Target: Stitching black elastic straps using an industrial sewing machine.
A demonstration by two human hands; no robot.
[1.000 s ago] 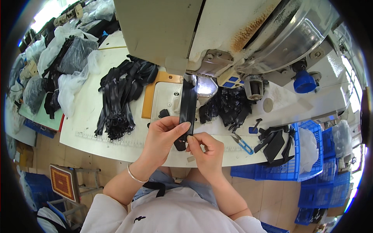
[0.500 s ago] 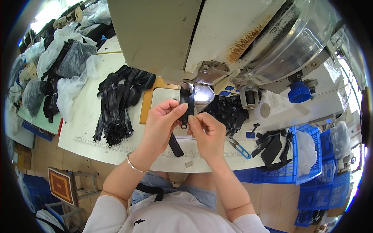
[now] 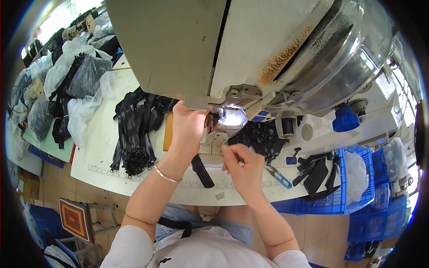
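My left hand [image 3: 190, 127] is up at the sewing machine's lit needle area [image 3: 232, 118], its fingers closed on a black zipper [image 3: 215, 119]. Most of that zipper is hidden by the hand and the machine head. Nearer to me, my right hand [image 3: 245, 169] is raised over the table's front part, fingers curled in and nothing visible in them. Between my wrists, a black strip [image 3: 203, 172] lies on the white table. A thick bundle of black zippers [image 3: 136, 138] rests left of my left hand. Blue-handled thread snips [image 3: 280, 177] lie right of my right hand.
The machine head [image 3: 165, 49] hangs low over the work area. Behind my right hand is a heap of black pieces [image 3: 259, 140]. Black flat pieces [image 3: 315, 172] lie at the table's right, beside a blue crate [image 3: 353, 205]. A stool [image 3: 76, 219] stands at the lower left.
My left hand has moved away from me, carrying the zipper under the machine head. My right hand has let go of the zipper and drawn back toward me.
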